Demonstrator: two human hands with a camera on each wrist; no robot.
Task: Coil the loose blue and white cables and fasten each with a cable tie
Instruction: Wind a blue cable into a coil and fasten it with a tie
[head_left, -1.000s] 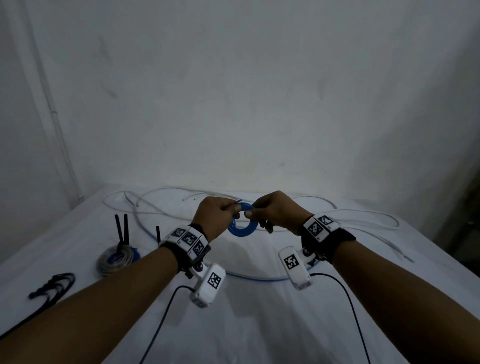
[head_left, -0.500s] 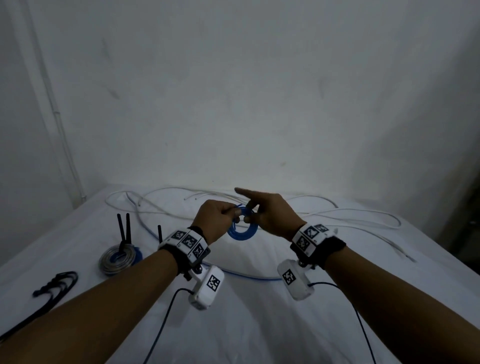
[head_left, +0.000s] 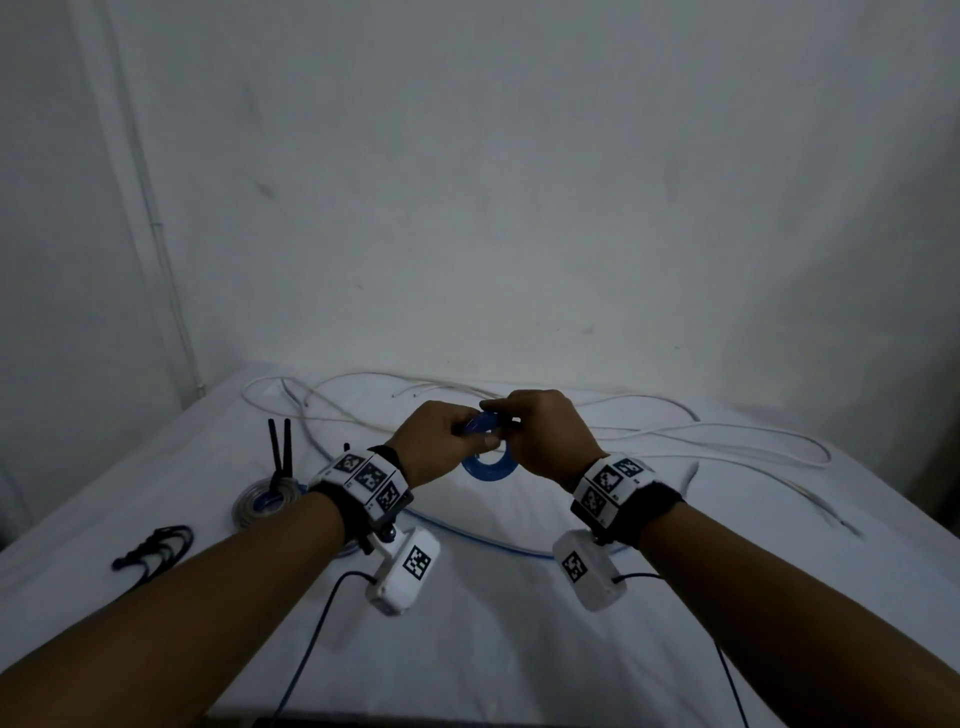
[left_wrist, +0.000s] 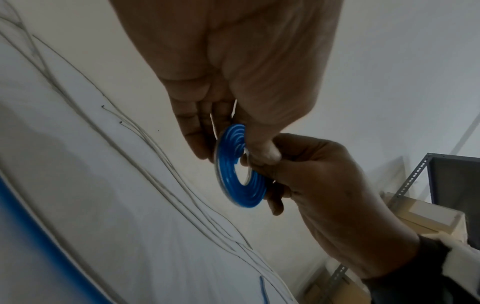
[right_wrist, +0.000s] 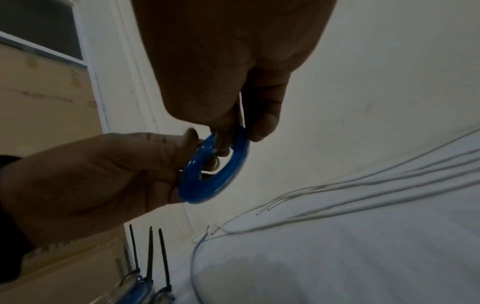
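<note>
Your left hand (head_left: 441, 441) and right hand (head_left: 540, 436) both pinch the top of the blue coil (left_wrist: 239, 166), held above the desk (head_left: 493, 623). The loose blue cable (head_left: 483, 538) trails down toward you, nearer your left grip; wind from there.

A white sheet (head_left: 467, 649) covers the bench, creased in places and running back to a plain pale wall (head_left: 519, 182). A thin white conduit (head_left: 156, 234) runs down that wall near the left corner. Off to the right stands a grey metal shelf frame (left_wrist: 413, 176) with punched holes along its upright, and cardboard boxes (left_wrist: 426, 218) sit by it. On the left side of the room is a large brown cardboard box (right_wrist: 44, 102), and above it a dark pane with a light frame (right_wrist: 39, 30).
</note>
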